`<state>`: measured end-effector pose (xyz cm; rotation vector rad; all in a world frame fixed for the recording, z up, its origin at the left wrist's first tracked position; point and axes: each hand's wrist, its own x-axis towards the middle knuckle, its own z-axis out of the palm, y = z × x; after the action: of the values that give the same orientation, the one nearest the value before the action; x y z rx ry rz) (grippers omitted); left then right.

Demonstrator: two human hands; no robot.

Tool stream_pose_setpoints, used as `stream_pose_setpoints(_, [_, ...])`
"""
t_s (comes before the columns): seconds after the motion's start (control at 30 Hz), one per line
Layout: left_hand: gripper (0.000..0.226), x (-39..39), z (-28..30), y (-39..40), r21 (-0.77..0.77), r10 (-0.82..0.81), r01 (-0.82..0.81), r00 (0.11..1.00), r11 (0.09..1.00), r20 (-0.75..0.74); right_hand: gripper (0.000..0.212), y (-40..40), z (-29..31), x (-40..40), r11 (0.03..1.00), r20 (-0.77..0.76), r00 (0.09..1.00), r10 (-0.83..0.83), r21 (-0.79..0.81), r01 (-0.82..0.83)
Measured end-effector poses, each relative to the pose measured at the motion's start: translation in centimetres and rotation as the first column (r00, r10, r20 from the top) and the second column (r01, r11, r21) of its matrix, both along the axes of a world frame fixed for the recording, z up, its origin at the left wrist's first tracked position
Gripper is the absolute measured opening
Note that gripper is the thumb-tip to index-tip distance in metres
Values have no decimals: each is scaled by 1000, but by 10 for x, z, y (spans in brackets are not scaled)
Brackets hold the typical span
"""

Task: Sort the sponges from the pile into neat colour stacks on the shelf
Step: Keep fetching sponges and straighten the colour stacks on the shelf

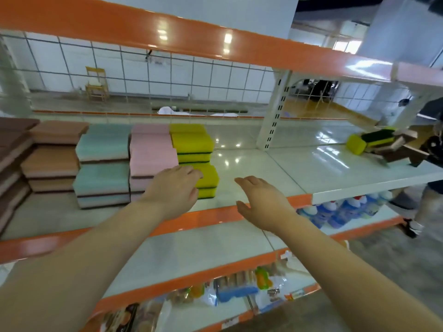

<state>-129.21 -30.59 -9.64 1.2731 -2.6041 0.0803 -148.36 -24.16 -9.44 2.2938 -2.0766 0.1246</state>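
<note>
On the white shelf [251, 168] stand neat sponge stacks side by side: brown [12, 149] at the far left, then orange-tan [51, 154], teal [102, 164], pink [151, 154] and yellow [194, 149]. My left hand [175, 188] reaches in front of the pink and yellow stacks with relaxed fingers near the lower yellow sponges, holding nothing. My right hand [261, 202] hovers open above the shelf's front edge, to the right of the yellow stack. A small pile of sponges [374, 144], yellow-green and brown, lies far right on the shelf.
An orange rail [215, 216] fronts the shelf, and another orange beam [167, 29] runs overhead. A white upright post [273, 116] divides the shelf. Lower shelves hold blue bottles [335, 212] and packaged goods [239, 286]. A person's legs [422, 212] stand at the far right.
</note>
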Motion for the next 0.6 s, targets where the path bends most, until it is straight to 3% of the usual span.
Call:
stream_pose_setpoints(0.13, [38,-34,-2,5,7,-52,52,995,999,85,57,17,-3,-34,999,9,999,-42,5,42])
stream_pose_setpoints(0.6, [44,-164,-7,1,32,-287,286,946,958,153,54,53,-12,-137,949,86,946,-314,31,312])
